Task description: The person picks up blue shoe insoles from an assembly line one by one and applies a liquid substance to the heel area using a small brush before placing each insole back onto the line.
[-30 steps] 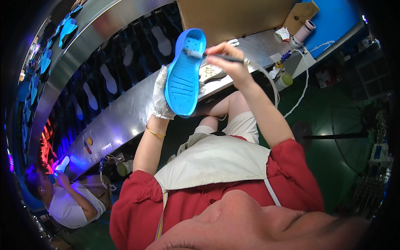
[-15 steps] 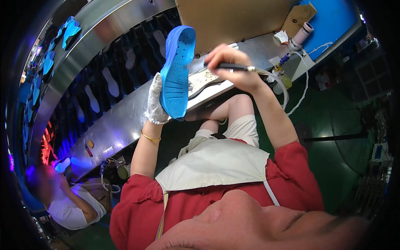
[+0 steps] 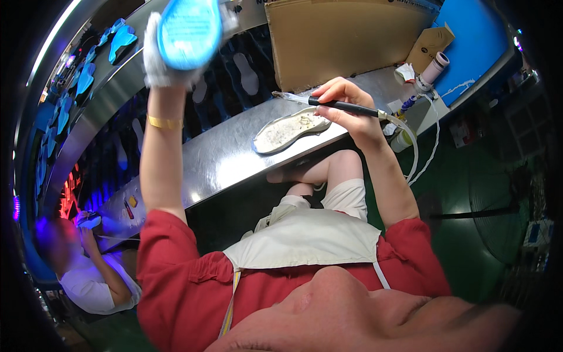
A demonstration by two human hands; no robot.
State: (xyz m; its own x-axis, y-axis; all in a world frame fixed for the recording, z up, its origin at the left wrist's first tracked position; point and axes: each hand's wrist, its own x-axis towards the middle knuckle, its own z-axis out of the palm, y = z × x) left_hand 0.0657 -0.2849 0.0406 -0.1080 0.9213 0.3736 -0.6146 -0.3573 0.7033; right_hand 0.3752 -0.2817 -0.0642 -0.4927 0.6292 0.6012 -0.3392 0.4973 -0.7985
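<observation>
My left hand (image 3: 157,61), in a white knitted glove, holds a bright blue shoe sole (image 3: 190,32) high at the upper left. Motion smears both a little, and the picture's top edge cuts off part of the sole. In my bare right hand (image 3: 359,114) is a brush (image 3: 346,106) with a black handle and a hose at its back end. Its bristle tip points left, over the metal ledge. Just below the brush lies a whitish, stained sole-shaped piece (image 3: 284,132), apart from both hands.
The metal ledge (image 3: 226,164) runs along a dark conveyor carrying several soles (image 3: 245,74). A cardboard box (image 3: 328,44) stands behind the ledge. At right are a pink cylinder (image 3: 433,69) and a thin hose (image 3: 435,126). A co-worker in white (image 3: 94,287) sits lower left.
My left hand has carried the blue sole up and left, away from the brush. My right hand has shifted slightly right and down, still gripping the brush. The whitish piece is now fully uncovered.
</observation>
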